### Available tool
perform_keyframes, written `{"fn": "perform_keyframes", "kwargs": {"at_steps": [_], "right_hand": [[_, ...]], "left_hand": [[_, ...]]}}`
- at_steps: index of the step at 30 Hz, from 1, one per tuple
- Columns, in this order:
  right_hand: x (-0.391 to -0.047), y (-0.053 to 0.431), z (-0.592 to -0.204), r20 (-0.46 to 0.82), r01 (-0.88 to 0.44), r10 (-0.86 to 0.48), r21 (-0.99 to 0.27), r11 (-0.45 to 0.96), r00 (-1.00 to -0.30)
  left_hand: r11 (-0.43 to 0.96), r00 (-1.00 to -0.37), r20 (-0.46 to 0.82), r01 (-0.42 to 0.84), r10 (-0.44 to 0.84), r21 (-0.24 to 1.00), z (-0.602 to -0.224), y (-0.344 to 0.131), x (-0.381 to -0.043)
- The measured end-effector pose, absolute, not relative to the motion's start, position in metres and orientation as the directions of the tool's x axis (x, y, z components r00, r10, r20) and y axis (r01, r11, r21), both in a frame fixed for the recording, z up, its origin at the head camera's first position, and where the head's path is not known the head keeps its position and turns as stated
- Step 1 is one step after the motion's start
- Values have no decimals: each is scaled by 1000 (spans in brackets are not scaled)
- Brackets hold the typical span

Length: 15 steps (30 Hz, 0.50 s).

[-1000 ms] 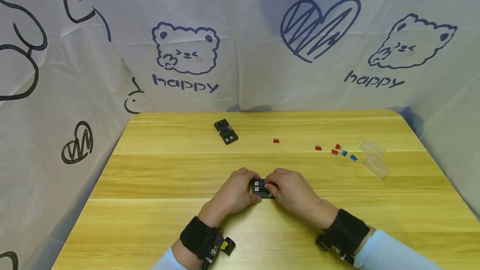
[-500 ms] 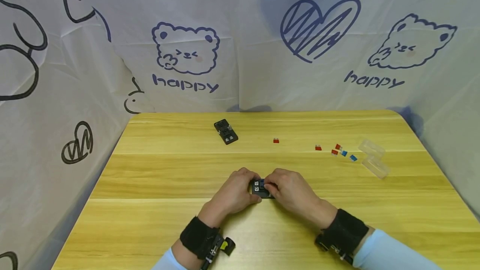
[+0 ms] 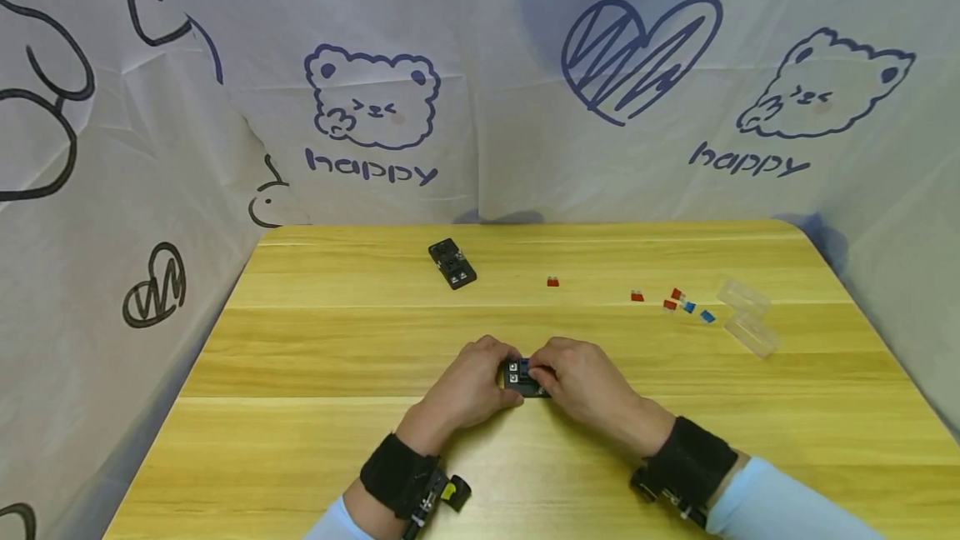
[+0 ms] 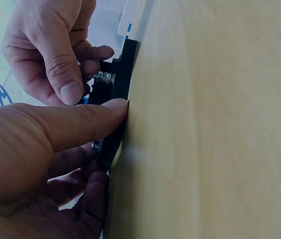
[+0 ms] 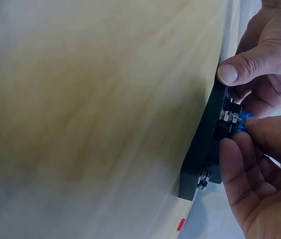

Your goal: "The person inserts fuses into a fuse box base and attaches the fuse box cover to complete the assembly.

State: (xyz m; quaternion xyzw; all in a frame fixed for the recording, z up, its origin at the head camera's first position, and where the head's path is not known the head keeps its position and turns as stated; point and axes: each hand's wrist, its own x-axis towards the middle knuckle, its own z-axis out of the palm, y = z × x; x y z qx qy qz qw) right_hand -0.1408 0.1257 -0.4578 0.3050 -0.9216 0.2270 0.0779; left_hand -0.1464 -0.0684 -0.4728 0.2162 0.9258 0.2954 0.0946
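Observation:
A black fuse holder point(image 3: 531, 389) with silver screw terminals lies flat on the table between the two hands. Its near edge is under the thumb of my left hand point(image 3: 471, 382), whose other fingers grip the far side. My right hand point(image 3: 588, 377) pinches a blue blade fuse point(image 5: 244, 121) between thumb and fingers, right at the raised middle socket of the holder. Most of the fuse is hidden by the fingertips. Seen from the left wrist, bolts and nuts stick up from the holder's base point(image 4: 126, 64) beside the right fingers.
A second black fuse holder point(image 3: 452, 263) lies at the back, left of centre. Red blade fuses point(image 3: 552, 282) are spread toward the right, with two blue fuses point(image 3: 707, 317) near a clear plastic case point(image 3: 752, 333). Printed white cloth point(image 3: 510, 140) hangs behind the wooden table point(image 3: 337, 340).

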Motion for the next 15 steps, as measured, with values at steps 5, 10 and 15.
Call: {"fn": "perform_keyframes", "kwargs": {"at_steps": [5,10,15], "right_hand": [[-141,126,-457,283,-604,-534,-366,708,-797],[-141,125,-456,279,-617,-550,-341,709,-787],[-142,125,-457,274,-624,-561,-322,712,-781]], "left_hand": [[728,-887,-42,348,459,591,-473,-69,-147],[729,-887,-42,351,460,588,-474,-69,-147],[729,-886,-42,351,461,588,-474,-69,-148]]}}
